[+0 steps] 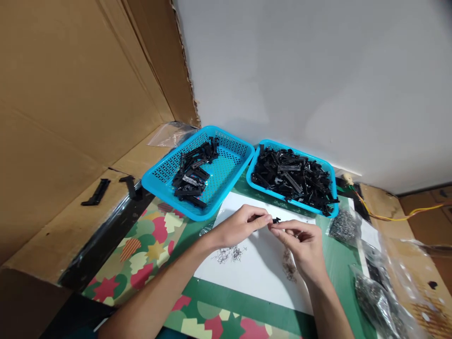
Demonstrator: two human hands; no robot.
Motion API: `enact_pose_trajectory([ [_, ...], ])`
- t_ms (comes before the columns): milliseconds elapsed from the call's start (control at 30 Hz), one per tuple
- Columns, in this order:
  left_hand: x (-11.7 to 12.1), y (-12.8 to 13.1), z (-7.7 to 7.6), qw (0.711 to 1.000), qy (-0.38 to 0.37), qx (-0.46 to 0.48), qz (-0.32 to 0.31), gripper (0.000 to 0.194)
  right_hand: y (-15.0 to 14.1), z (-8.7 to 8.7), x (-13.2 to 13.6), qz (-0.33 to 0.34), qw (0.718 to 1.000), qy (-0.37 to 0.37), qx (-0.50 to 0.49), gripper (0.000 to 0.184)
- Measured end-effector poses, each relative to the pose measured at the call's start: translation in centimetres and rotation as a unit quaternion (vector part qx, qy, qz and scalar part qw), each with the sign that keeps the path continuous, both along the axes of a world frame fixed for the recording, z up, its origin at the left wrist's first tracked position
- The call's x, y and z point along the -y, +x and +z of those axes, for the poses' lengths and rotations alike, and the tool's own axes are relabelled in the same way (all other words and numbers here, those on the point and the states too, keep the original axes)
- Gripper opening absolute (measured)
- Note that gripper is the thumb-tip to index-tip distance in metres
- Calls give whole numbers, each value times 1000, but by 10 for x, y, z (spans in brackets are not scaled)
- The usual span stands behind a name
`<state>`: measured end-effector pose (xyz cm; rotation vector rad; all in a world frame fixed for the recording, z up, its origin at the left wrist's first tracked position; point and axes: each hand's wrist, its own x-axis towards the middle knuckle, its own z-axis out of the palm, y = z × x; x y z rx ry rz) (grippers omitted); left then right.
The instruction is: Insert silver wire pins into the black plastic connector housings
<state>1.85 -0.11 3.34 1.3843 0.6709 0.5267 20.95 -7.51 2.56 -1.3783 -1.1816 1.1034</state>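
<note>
My left hand is closed around a small black plastic part, whose end sticks out past the fingertips. At that end, the thumb and fingers of my right hand are pinched together; whatever is between them is too small to make out. Both hands are over a white sheet. Left of centre on the sheet lies a loose pile of thin silvery wire pieces. A brownish pile of similar fine pieces lies beside my right hand, partly covered by it.
Behind my hands stand a blue basket with some black parts and a fuller blue basket. Clear bags of small metal pieces lie at right, near a yellow cable. Two black parts rest on cardboard at left.
</note>
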Motion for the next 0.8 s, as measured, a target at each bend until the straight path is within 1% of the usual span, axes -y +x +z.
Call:
enact_pose_trajectory([
  [100,3,1,1,999,-21,5,-28,40,3,1,-3,-22,1000,11,-11,13],
  [167,4,2,0,999,-28,6,-27,40,3,2,-4,-32,999,18,0,14],
  [267,5,3,-2,999,-30,6,-12,38,2,2,-3,-51,998,24,26,16],
  [400,4,6,-3,1000,-20,10,15,34,0,2,-1,-54,997,21,51,19],
  [600,5,8,-1,999,-5,5,37,31,-4,0,2,-75,996,24,48,22],
  [800,7,8,-2,999,8,-13,53,33,-5,-4,3,-68,997,27,32,20],
])
